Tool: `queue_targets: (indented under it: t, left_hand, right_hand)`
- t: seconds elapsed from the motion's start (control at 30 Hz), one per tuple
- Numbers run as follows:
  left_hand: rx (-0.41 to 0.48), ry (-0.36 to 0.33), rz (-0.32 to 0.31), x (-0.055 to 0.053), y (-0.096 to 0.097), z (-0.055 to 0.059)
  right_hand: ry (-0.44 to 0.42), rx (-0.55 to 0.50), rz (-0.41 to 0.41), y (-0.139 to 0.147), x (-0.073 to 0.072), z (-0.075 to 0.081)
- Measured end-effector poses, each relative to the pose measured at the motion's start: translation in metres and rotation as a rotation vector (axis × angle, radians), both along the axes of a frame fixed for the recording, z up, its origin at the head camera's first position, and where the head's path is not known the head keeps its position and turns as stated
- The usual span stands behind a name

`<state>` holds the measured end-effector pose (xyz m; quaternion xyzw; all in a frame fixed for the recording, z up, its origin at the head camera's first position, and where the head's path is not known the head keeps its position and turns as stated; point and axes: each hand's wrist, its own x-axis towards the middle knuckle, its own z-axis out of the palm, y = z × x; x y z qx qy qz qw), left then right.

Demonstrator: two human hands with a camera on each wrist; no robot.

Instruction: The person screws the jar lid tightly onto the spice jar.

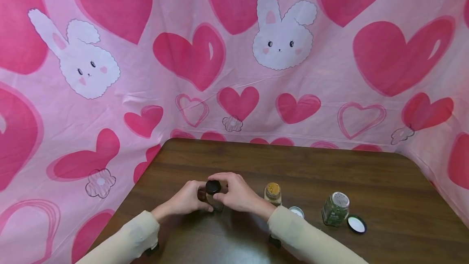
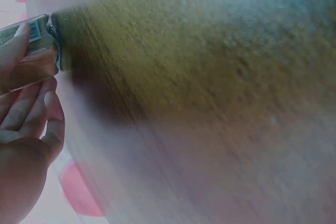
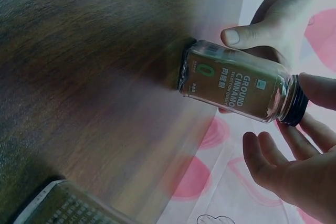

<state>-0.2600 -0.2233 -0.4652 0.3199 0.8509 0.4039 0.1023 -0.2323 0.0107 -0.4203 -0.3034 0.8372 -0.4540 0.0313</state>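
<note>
A clear glass jar of ground cinnamon with a black cap stands upright on the wooden table, left of the middle. My left hand grips the jar's body, its thumb along one side. From the right, my right hand holds the cap between thumb and fingers. In the right wrist view the cap is on the jar's neck. The left wrist view shows the jar's lower part and a barcode label beside the left thumb.
Right of the hands stands an uncapped jar of yellowish powder, with an upturned lid near it. Farther right is a jar of green herbs with a perforated top, beside another upturned lid. Pink heart-patterned cloth hangs behind the table.
</note>
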Motion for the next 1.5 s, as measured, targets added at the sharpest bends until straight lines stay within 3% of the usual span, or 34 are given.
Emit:
queue_targets:
  t: [0.43,0.87,1.5]
  left_hand:
    - [0.040,-0.014,0.000,0.0007,0.0011,-0.0006]
    - [0.011,-0.011,0.005,-0.0001,0.0020,0.0019]
    - [0.005,-0.009,0.016,0.0000,0.0015,0.0007]
  right_hand:
    - [-0.002,0.002,0.001,-0.0003,-0.0004,0.0006]
    - [0.007,0.018,-0.045,-0.0006,0.0013,0.0015]
    - [0.083,0.089,-0.110,-0.0064,0.0025,-0.0013]
